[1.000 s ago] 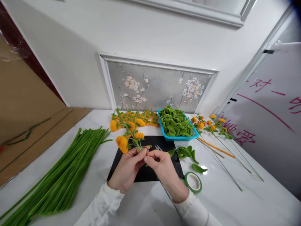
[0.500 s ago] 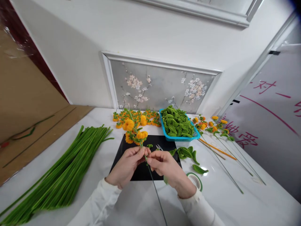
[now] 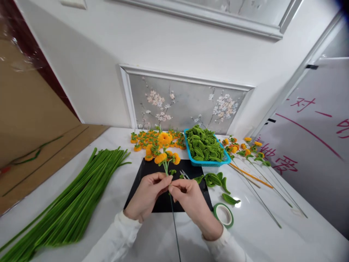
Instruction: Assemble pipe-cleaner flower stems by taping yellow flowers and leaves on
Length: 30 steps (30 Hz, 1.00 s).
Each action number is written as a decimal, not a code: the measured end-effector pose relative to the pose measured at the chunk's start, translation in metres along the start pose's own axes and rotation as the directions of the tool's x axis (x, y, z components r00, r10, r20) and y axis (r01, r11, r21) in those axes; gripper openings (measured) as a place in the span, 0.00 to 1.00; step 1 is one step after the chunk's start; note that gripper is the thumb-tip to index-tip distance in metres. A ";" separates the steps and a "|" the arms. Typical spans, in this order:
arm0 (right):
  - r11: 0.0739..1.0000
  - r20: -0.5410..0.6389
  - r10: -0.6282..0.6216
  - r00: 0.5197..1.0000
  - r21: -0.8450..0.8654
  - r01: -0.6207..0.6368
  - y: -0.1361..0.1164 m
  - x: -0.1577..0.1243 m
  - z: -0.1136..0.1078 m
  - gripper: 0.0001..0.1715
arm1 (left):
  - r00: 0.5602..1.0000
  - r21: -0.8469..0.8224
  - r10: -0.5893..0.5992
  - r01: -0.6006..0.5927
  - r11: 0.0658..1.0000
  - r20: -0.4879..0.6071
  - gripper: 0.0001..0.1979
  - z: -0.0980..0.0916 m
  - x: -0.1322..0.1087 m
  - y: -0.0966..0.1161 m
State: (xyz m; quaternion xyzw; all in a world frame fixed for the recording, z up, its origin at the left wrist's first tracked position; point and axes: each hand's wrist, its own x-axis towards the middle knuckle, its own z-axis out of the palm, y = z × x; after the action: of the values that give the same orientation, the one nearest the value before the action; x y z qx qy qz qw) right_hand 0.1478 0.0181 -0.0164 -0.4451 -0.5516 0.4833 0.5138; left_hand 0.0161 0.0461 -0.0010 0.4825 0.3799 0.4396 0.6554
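Note:
My left hand is closed in a pinch around the green stems of a bunch of orange fuzzy flowers, which stand upright above my fingertips. Just below and to the right, my right hand pinches the same spray at its thin dark wire stem. Whether tape also lies between the right fingertips is hidden. That wire runs down toward the front of the table. Beneath both hands is a black mat, with small scissors partly showing behind the right hand.
A blue basket full of green fuzzy leaves stands behind the mat. Loose leaves and a green tape roll lie at right, near finished-looking flower stems. Green pipe cleaners cover the left; orange blooms line the back.
The flower bunch has turned, so its blooms face differently and stand more upright. Its wire hangs straighter. My right hand has shifted slightly, and the tape roll shows more fully beside the wrist.

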 end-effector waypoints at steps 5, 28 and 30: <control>0.999 0.011 -0.011 1.000 -0.038 0.011 0.002 0.001 0.005 0.12 | 0.997 0.082 0.050 -0.046 0.996 -0.055 0.18 -0.004 0.001 -0.003; 0.939 0.035 -0.086 0.996 -0.332 0.093 -0.006 -0.005 -0.018 0.20 | 0.999 0.157 0.029 -0.023 0.987 -0.038 0.10 -0.013 -0.010 0.014; 0.910 0.034 -0.085 0.996 -0.405 0.092 -0.010 -0.007 -0.027 0.19 | 1.000 0.144 0.027 -0.024 0.989 -0.015 0.10 -0.011 -0.011 0.015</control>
State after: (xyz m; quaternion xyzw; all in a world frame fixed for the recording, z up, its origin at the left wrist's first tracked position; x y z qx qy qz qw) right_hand 0.1751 0.0114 -0.0070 -0.5129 -0.6635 0.3380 0.4272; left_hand -0.0010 0.0414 0.0115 0.5296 0.4100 0.4236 0.6099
